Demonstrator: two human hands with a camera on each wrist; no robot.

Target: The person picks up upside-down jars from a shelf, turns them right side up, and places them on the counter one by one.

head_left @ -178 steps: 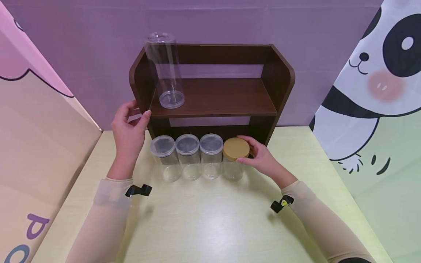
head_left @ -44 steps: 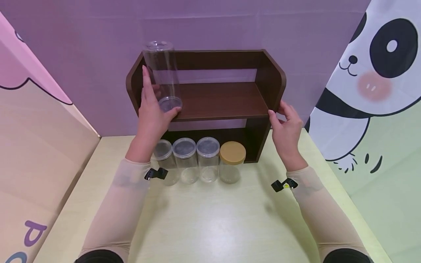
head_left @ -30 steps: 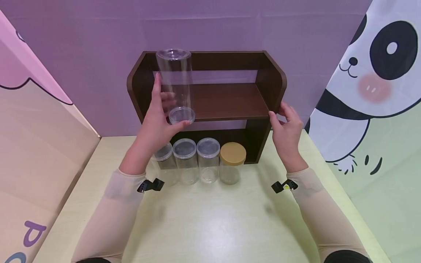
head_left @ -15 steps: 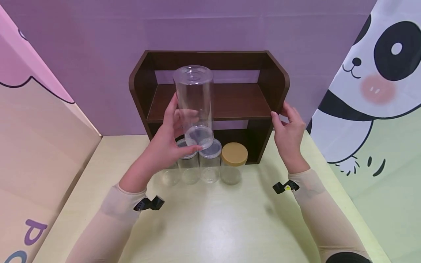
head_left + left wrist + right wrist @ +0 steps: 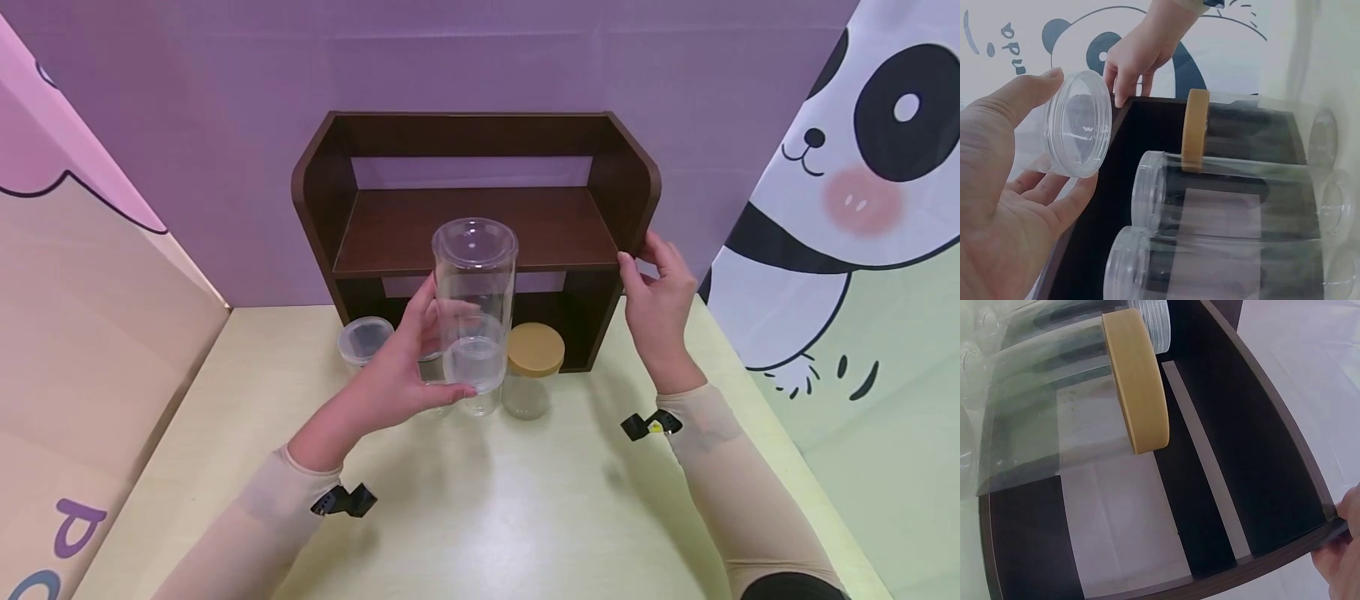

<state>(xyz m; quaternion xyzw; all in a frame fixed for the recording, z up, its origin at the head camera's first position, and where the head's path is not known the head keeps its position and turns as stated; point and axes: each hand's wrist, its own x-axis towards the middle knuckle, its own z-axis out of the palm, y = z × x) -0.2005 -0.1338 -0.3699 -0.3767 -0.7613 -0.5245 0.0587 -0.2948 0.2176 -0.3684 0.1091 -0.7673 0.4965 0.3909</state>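
Observation:
My left hand (image 5: 401,367) holds a tall clear plastic jar (image 5: 478,292), fingers behind it and thumb at its low end. The jar is in front of the shelf, its ringed end down. In the left wrist view that clear ringed end (image 5: 1077,125) faces the camera between thumb and fingers. My right hand (image 5: 660,312) pinches the right side panel of the dark brown two-tier shelf (image 5: 480,135), near the upper board's front corner; in the right wrist view only its fingers (image 5: 1342,562) show at the panel edge.
A row of clear jars stands before the shelf on the pale table (image 5: 495,517). One has a tan lid (image 5: 536,350); another at the left has a clear lid (image 5: 365,339). The held jar and left hand partly hide those between.
Over the last seconds, my right hand left the tan-lidded jar for the shelf's right side. My left hand took the tall jar off the upper board and brought it forward, down and right.

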